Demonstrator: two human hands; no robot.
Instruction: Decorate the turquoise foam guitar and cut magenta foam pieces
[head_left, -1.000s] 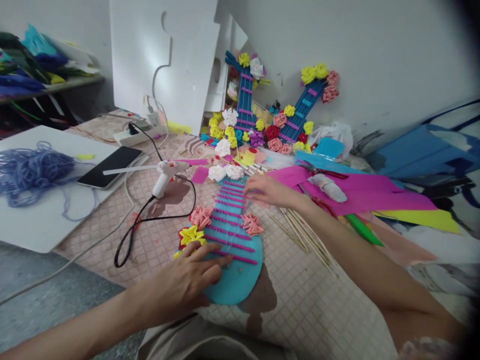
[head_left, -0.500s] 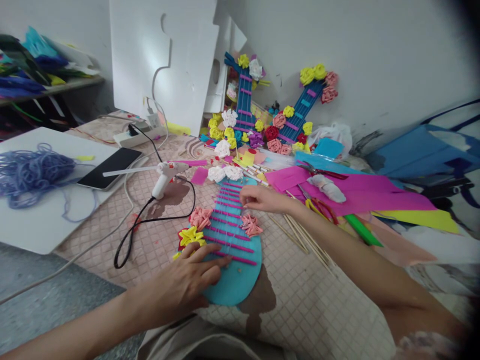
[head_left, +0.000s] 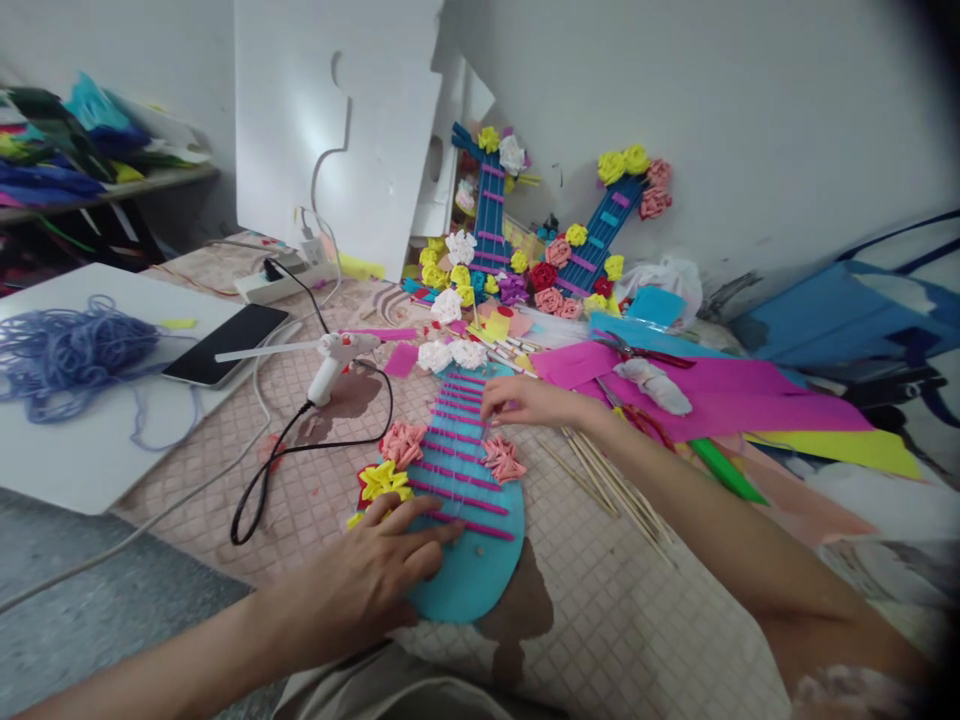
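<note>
A turquoise guitar-shaped cutout [head_left: 465, 585] lies flat on the table, crossed by several magenta strips [head_left: 466, 491]. Thin pale yarn strands [head_left: 459, 470] run lengthwise over the strips. My left hand [head_left: 386, 555] rests on its lower left part, fingers spread and touching the lowest strips. At the neck's right edge, my right hand [head_left: 525, 400] has its fingertips pinched together on what looks like a thin yarn strand. Pink paper flowers [head_left: 504, 459], a yellow flower [head_left: 384, 483] and white flowers [head_left: 450, 354] decorate the cutout's edges.
To the left stand a white glue gun [head_left: 328, 375] with a looping black cord, a phone [head_left: 229, 343] and a purple yarn heap [head_left: 79, 352]. Two decorated blue guitars [head_left: 604, 235] lean behind. Wooden sticks [head_left: 600, 470], scissors [head_left: 645, 425] and magenta paper [head_left: 750, 395] lie right.
The whole view has shifted slightly down and right. My right hand has moved very little along the neck's edge, and my left hand stays on the cutout.
</note>
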